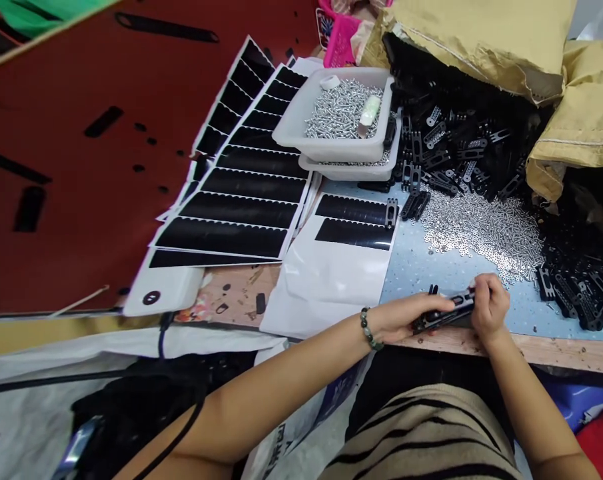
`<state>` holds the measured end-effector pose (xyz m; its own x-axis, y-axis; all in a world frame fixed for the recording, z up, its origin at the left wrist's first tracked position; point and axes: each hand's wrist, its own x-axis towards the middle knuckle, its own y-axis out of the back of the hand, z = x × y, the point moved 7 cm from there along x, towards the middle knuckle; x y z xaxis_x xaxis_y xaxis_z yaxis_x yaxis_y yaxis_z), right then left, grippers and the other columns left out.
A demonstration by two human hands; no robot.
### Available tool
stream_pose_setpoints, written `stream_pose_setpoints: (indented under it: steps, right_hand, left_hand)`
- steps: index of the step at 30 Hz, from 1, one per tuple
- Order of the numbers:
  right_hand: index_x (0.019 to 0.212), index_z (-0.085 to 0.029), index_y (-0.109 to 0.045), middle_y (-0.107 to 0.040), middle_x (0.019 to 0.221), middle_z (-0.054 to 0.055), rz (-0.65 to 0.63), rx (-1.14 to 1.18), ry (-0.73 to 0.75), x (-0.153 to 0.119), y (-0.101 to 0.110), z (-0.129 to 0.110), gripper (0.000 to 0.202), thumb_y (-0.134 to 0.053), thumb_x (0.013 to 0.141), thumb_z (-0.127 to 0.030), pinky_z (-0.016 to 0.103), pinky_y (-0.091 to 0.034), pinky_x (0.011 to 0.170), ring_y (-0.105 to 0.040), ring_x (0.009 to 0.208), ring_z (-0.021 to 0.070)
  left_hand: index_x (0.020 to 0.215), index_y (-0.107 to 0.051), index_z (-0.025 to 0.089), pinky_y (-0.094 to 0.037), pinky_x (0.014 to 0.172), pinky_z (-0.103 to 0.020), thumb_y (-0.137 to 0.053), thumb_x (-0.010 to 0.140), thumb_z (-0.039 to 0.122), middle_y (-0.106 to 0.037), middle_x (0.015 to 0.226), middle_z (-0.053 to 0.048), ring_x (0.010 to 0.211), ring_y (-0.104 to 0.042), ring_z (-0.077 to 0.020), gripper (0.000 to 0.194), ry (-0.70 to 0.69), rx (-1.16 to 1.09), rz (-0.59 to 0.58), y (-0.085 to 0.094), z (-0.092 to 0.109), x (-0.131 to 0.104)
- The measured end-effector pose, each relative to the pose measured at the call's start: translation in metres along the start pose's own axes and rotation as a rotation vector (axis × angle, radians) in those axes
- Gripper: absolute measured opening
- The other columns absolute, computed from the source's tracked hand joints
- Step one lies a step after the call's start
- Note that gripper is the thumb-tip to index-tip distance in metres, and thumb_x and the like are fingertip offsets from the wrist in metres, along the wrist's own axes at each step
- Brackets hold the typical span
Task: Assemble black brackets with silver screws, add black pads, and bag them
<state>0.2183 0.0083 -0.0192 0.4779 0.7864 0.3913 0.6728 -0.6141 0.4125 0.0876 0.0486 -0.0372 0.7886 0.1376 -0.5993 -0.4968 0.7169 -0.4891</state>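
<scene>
My left hand (398, 319), with a beaded bracelet at the wrist, is closed around black slotted brackets (446, 315) just above the table's front edge. At the far end of these brackets, my right hand (490, 308) is closed with its fingers pinched together. Whatever lies between the right fingertips is too small to make out. Beyond the hands a heap of small silvery screws and nuts (481, 227) is spread on the blue table mat (411, 270). More black brackets (581, 297) lie in a pile to the right of my right hand.
Two stacked white tubs (291, 130) hold silvery screws. Sheets of black stickers (251, 187) lie left of them. Many loose black brackets (441, 147) spill from brown paper sacks (491, 33) at the back. A white device (166, 287) sits at left beside a red panel (71, 220).
</scene>
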Motion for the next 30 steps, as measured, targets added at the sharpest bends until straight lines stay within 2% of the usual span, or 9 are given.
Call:
stream_pose_setpoints:
  steps: [3,7,10,14,17,20,23,26,30]
  right_hand:
    - [0.060,-0.022,-0.040,-0.038,0.049,-0.006,-0.058,-0.153,-0.255,0.012,-0.009,0.018,0.038,-0.037,0.091,-0.043,0.025,-0.031,0.053,-0.039,0.050,0.0114]
    - [0.056,-0.022,-0.043,-0.038,0.048,-0.005,-0.148,-0.342,-0.393,0.025,-0.019,0.033,0.038,-0.038,0.089,-0.040,0.026,-0.024,0.053,-0.035,0.050,0.0127]
    - [0.062,-0.021,-0.053,-0.047,0.053,-0.001,-0.224,-0.473,-0.398,0.025,-0.029,0.034,0.036,-0.038,0.090,-0.036,0.027,-0.026,0.055,-0.040,0.052,0.0145]
    - [0.078,-0.019,-0.063,-0.059,0.082,0.009,-0.132,-0.570,-0.199,0.025,-0.025,0.018,0.032,-0.040,0.093,-0.037,0.031,-0.039,0.067,-0.053,0.074,0.0195]
    - [0.103,-0.018,-0.062,-0.056,0.108,0.013,-0.083,-0.400,0.040,0.025,-0.017,-0.007,0.027,-0.040,0.093,-0.029,0.039,-0.044,0.085,-0.053,0.099,0.0228]
    - [0.120,-0.022,-0.052,-0.057,0.112,0.011,-0.337,-0.113,0.204,0.022,-0.028,-0.035,0.030,-0.045,0.091,-0.024,0.039,-0.048,0.087,-0.055,0.103,0.0206]
    - [0.107,-0.025,-0.058,-0.062,0.097,0.005,-0.523,0.036,0.313,0.018,-0.037,-0.062,0.021,-0.046,0.091,-0.020,0.037,-0.050,0.087,-0.059,0.096,0.0181]
    - [0.095,-0.024,-0.060,-0.063,0.085,0.003,-0.441,0.096,0.261,0.021,-0.026,-0.066,0.012,-0.049,0.090,-0.021,0.033,-0.052,0.076,-0.061,0.082,0.0161]
    - [0.094,-0.022,-0.058,-0.061,0.080,0.001,-0.108,0.181,-0.057,0.027,0.019,-0.027,0.013,-0.061,0.083,-0.027,0.027,-0.052,0.061,-0.060,0.068,0.0131]
  left_hand:
    - [0.102,-0.060,0.018,-0.052,0.076,-0.035,-0.055,0.077,0.060,-0.064,0.100,-0.007,0.093,-0.060,-0.0222,0.049,-0.029,-0.106,0.041,0.011,-0.003,-0.003]
    - [0.115,-0.056,0.018,-0.043,0.098,-0.045,-0.059,0.078,0.052,-0.058,0.120,-0.012,0.116,-0.051,-0.0283,0.051,-0.351,0.441,0.378,0.039,0.018,-0.016]
    - [0.132,-0.042,0.015,-0.028,0.110,-0.052,-0.070,0.072,0.043,-0.042,0.139,-0.017,0.132,-0.035,-0.0317,0.072,-0.653,0.975,0.597,0.033,0.033,-0.022]
    - [0.136,-0.036,0.012,-0.014,0.111,-0.061,-0.071,0.071,0.045,-0.035,0.145,-0.020,0.139,-0.020,-0.0348,0.080,-0.665,1.339,0.537,0.019,0.027,-0.002]
    - [0.137,-0.034,0.011,-0.011,0.110,-0.065,-0.071,0.069,0.043,-0.028,0.148,-0.021,0.141,-0.011,-0.0375,0.083,-0.614,1.360,0.552,0.022,0.031,0.002]
    - [0.134,-0.036,0.012,-0.009,0.109,-0.067,-0.069,0.068,0.028,-0.021,0.151,-0.020,0.142,-0.004,-0.0379,0.075,-0.626,1.325,0.527,0.020,0.039,-0.003]
    - [0.132,-0.039,0.015,-0.014,0.112,-0.062,-0.066,0.066,0.018,-0.021,0.151,-0.019,0.142,-0.005,-0.0360,0.071,-0.684,1.247,0.463,0.011,0.045,-0.010]
    - [0.134,-0.033,0.017,-0.029,0.112,-0.048,-0.067,0.068,0.019,-0.019,0.150,-0.017,0.141,-0.019,-0.0308,0.074,-0.797,1.072,0.431,0.006,0.054,-0.024]
    - [0.135,-0.024,0.019,-0.035,0.108,-0.046,-0.067,0.075,0.031,-0.022,0.147,-0.017,0.136,-0.029,-0.0287,0.075,-0.924,0.950,0.695,0.017,0.060,-0.055]
